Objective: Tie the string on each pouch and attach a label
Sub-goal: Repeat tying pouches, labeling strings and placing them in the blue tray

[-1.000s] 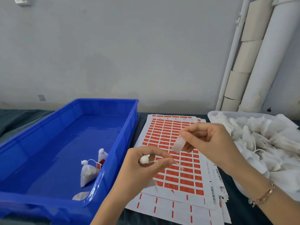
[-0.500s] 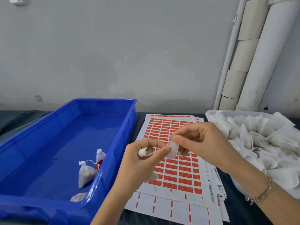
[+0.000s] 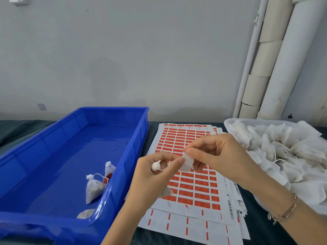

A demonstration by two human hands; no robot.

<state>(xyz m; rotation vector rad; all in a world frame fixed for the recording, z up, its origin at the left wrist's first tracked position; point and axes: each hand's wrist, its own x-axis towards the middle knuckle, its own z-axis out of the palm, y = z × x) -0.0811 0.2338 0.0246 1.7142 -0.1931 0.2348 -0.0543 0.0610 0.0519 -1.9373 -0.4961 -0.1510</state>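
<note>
Dark cloth table [image 3: 21,131]: against grey wall [image 3: 123,59]; white pipes [image 3: 292,59] at right.
Blue tray [image 3: 145,138]: tied pouches [image 3: 93,189], one red-tagged.
White bin [image 3: 228,123]: heaped loose pouches [image 3: 283,152].
Label sheets [image 3: 191,183]: between containers.
Left hand [image 3: 152,179]: pinches pouch [image 3: 156,166] neck, above sheets.
Right hand [image 3: 217,156]: pinches white label strip [image 3: 186,162], touching left fingertips.

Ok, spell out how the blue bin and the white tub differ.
The blue bin lies left of the label sheets, the white tub right of them. The blue bin holds a few tied pouches, floor mostly bare; the white tub brims with heaped pouches. Both are open-topped and rest on the dark table.
</note>
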